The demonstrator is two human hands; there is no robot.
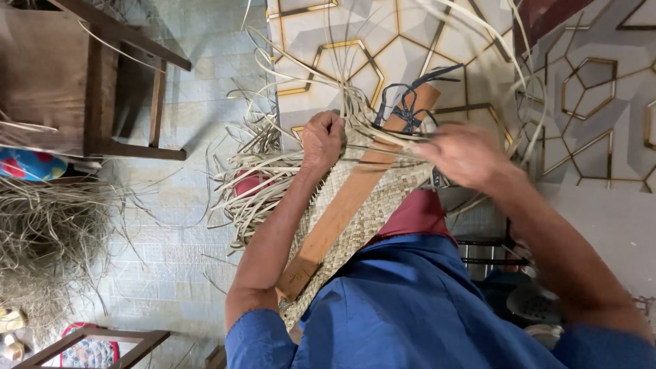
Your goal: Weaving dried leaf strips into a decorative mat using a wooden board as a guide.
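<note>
Straw mat (369,205) — one, one wooden slat (342,212) across it, left hand (322,140) fingers pinching strands (260,171), right hand (465,154) blurred — cannot tell.

A dark wooden chair (102,82) stood at the upper left on the pale tiled floor (171,253). Beneath it lay a round blue object with red patches (27,165). A heap of dry, loose fibre (41,232) spread along the left edge. At the bottom left, a wooden frame (102,342) sat over a patterned cloth (85,354). A wall panel with gold hexagon lines (594,82) filled the upper right.
</note>
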